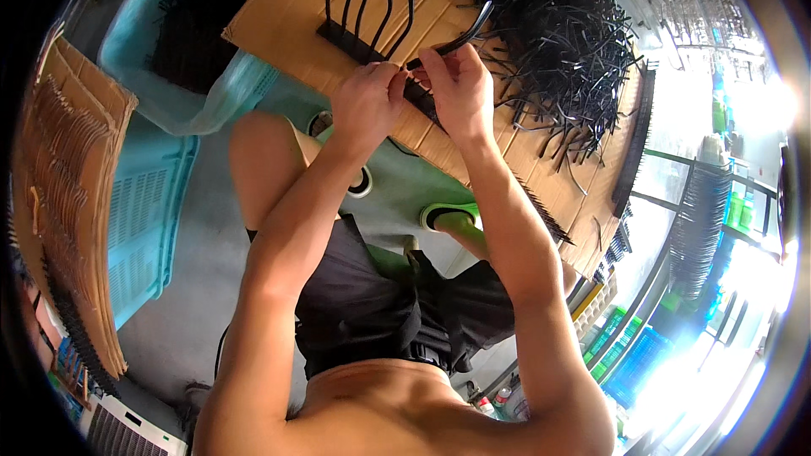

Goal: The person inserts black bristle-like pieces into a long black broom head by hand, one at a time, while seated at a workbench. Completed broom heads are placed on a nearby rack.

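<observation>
Pinched in my right hand [466,97] is a slim black curved piece, like an eyeglass temple [475,27], its bent tip pointing up and to the right. My left hand [365,103] is closed close beside it, thumb and fingertips near the temple's lower end; what they grip is hidden. Both hands are over a black strip [351,44] lying across the cardboard near its front edge. Several similar temples [366,0] stand up from the strip, left of my hands. A large heap of loose black temples [562,42] covers the back right of the cardboard [291,13].
A pale blue plastic-lined tub [135,51] with black pieces stands at the left, beside a blue crate [148,211]. Upright cardboard with rows of temples [72,152] leans at far left. Another filled strip [638,143] borders the cardboard's right side. My knees are below the work surface.
</observation>
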{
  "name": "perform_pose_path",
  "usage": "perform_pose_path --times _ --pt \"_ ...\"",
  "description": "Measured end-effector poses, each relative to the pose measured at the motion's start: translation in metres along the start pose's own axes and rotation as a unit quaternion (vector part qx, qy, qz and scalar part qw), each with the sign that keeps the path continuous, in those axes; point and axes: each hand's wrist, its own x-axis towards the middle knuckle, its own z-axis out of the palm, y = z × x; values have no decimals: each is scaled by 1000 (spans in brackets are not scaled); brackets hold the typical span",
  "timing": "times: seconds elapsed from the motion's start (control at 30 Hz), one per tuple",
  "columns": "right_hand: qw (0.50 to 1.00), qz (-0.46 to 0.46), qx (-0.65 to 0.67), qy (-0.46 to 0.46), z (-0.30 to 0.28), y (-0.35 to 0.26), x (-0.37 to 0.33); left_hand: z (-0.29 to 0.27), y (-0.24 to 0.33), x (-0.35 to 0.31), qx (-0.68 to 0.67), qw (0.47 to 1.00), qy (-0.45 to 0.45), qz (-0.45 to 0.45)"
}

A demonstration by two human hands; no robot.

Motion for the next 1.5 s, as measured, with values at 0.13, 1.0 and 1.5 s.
perform_pose_path --times 0.13,1.0,1.5 --pt "999 1 -29 20 6 -7 -8 -2 2 -1 -2 1000 2 -4" --pt "997 23 15 68 -7 4 -17 7 8 -8 -14 999 19 44" --pt "993 -80 -29 82 -3 8 -23 11 6 -8 -42 998 11 46"
